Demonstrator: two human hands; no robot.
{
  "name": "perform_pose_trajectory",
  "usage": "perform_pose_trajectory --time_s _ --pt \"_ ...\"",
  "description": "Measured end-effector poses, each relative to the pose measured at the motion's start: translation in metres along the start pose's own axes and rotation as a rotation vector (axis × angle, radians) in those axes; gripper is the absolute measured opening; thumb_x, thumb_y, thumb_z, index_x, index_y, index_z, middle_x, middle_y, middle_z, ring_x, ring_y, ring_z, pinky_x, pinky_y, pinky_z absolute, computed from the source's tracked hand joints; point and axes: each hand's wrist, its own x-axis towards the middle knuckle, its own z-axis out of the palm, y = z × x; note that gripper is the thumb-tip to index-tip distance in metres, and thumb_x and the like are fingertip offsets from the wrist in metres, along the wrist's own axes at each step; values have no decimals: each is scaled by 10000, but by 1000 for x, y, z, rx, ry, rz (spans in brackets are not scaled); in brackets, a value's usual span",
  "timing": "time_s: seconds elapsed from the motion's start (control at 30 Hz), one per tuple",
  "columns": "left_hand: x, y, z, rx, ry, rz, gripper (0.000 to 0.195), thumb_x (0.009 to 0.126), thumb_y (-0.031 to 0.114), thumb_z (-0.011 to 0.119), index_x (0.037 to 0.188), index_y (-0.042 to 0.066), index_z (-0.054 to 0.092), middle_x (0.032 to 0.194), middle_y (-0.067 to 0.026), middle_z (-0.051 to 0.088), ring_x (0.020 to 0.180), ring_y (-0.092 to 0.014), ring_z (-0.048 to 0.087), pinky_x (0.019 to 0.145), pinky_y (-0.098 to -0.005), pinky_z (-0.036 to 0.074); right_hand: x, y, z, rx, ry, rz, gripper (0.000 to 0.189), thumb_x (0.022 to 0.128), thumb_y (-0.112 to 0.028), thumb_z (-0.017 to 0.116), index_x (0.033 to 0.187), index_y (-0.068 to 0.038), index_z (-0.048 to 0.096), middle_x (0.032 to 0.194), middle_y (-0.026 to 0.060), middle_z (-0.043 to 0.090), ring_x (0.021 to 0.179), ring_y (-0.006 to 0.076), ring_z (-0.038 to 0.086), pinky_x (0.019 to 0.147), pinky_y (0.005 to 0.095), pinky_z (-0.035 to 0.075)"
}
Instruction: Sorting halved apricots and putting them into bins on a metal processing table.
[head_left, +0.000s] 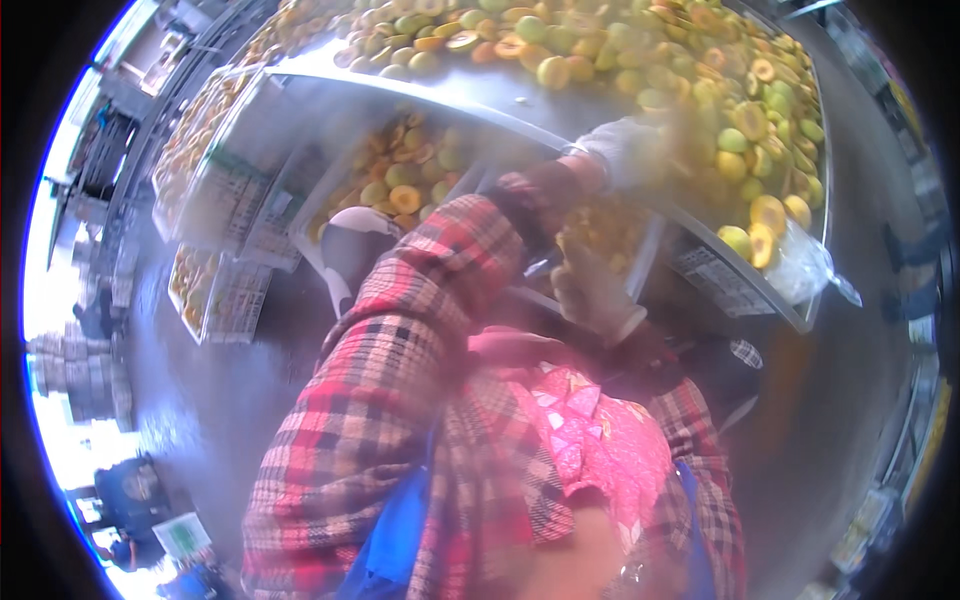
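My left hand (626, 154), in a whitish glove, reaches across the rim of a metal table (480, 90). Its fingers blur into a heap of green-yellow stone fruit (555, 71), so any grip is hidden. Lower down, my right hand (596, 296), gloved too, is at a crate of fruit pieces (611, 229) below the table edge. Its fingers look bent. A small shiny thing (536, 267) shows left of it, too blurred to name. Many of the fruits are cut in half, with orange flesh and pit hollows showing.
Another crate of halved fruit (405, 199) stands left of my left forearm. White plastic crates (225, 187), some stacked and filled with fruit, are farther left. A clear plastic bag (806, 266) lies at the table's right corner. Other people (131, 510) are at the far left.
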Motion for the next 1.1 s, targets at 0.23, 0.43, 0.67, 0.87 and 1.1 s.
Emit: perform_pose_trajectory --time_s 0.23,0.43,0.67,0.87,1.1 --pt "-52 -30 -4 -1434 485 -164 411 837 247 625 1179 28 560 1101 -144 572 1046 -297 592 888 -454 523 0 -6 8 -279 40 -94 364 1007 -484 481 1014 -126 545 594 -53 393 390 66 281 371 254 233" --pt "-92 -78 -8 -568 517 26 364 917 225 477 1215 18 504 1230 -170 548 1164 -343 544 1009 -580 446 7 -16 8 -617 271 -588 347 1025 -375 513 1132 -52 584 702 -7 515 553 101 512 509 285 412" --pt "-101 -83 28 -1352 454 78 380 1007 250 424 1315 40 495 1277 -132 558 1172 -292 544 1050 -468 417 3 -48 26 -885 409 -598 306 1013 -320 525 1126 -43 588 973 269 646 933 479 597 778 481 479" --pt "-100 -73 36 -668 574 183 201 857 81 580 1055 53 596 1138 -161 605 1089 -353 581 916 -384 490 0 -63 29 -874 401 -444 352 1004 -304 549 1211 -24 602 1126 203 659 1062 369 615 909 399 466" --pt "-101 -63 42 -1262 580 -89 379 1021 313 456 1255 38 568 1096 -151 639 989 -271 619 873 -361 492 12 -50 28 -770 387 -637 378 1018 -370 505 1077 -6 586 942 287 639 916 491 591 772 499 465"
